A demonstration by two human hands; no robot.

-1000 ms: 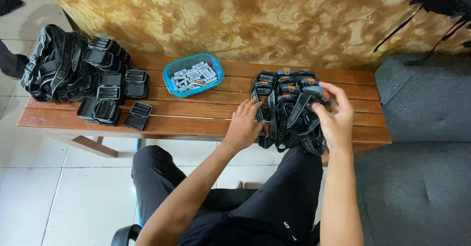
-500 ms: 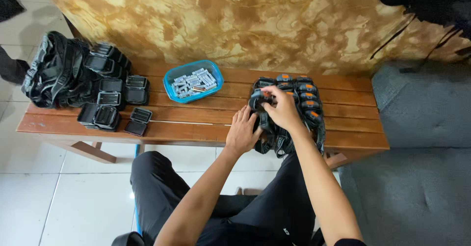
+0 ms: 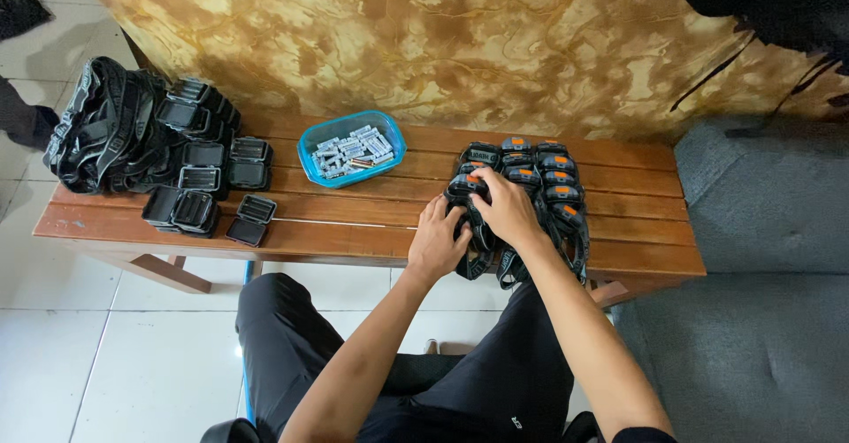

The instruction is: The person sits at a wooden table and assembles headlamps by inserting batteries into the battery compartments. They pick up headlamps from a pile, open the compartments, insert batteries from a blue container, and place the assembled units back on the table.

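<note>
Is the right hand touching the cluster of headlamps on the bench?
Touching. The head view shows the right hand resting directly on the headlamps, fingers over the front-left one.

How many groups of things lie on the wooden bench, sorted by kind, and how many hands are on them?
Piles of headlamps with orange buttons, under both hands: 1
Piles of black headlamps without orange: 1
Blue trays of small batteries: 1
Hands, left hand and right hand: 2
Total: 5
</note>
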